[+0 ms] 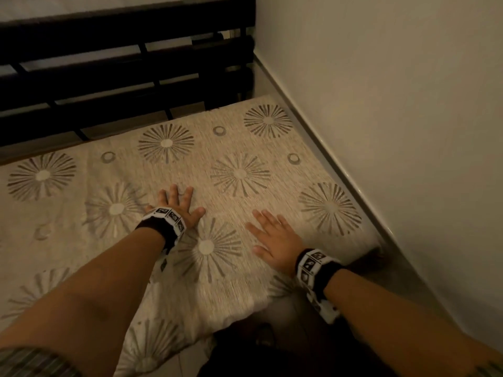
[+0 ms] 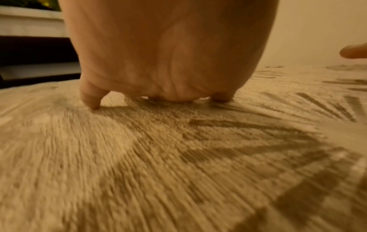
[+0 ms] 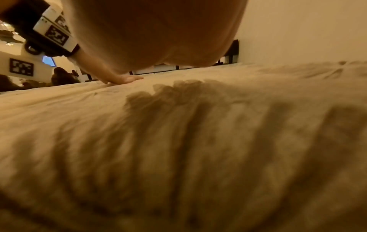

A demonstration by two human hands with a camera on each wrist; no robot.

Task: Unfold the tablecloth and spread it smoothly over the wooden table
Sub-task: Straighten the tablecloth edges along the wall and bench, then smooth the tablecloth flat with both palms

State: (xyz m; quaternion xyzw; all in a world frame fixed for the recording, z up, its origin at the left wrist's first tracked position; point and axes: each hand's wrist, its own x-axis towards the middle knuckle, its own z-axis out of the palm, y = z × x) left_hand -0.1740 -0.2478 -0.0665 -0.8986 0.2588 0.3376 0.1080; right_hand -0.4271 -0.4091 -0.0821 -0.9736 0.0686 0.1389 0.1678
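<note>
A beige tablecloth (image 1: pixel 239 148) printed with grey starbursts and rings lies spread over the table, which is hidden beneath it. Its near edge hangs over the front and small wrinkles show at the left. My left hand (image 1: pixel 177 205) lies flat on the cloth near the middle, fingers spread and straight. My right hand (image 1: pixel 272 238) rests flat on the cloth a little to the right and nearer me, fingers straight. In the left wrist view the palm (image 2: pixel 168 55) presses the blurred weave (image 2: pixel 139 157). The right wrist view shows the palm (image 3: pixel 158 31) low over the cloth (image 3: pixel 178 141).
A dark slatted bench or frame (image 1: pixel 122 63) stands along the far side of the table. A pale wall (image 1: pixel 394 104) with a skirting strip runs close along the right edge. Floor and a dark shape (image 1: pixel 272 349) lie below the front edge.
</note>
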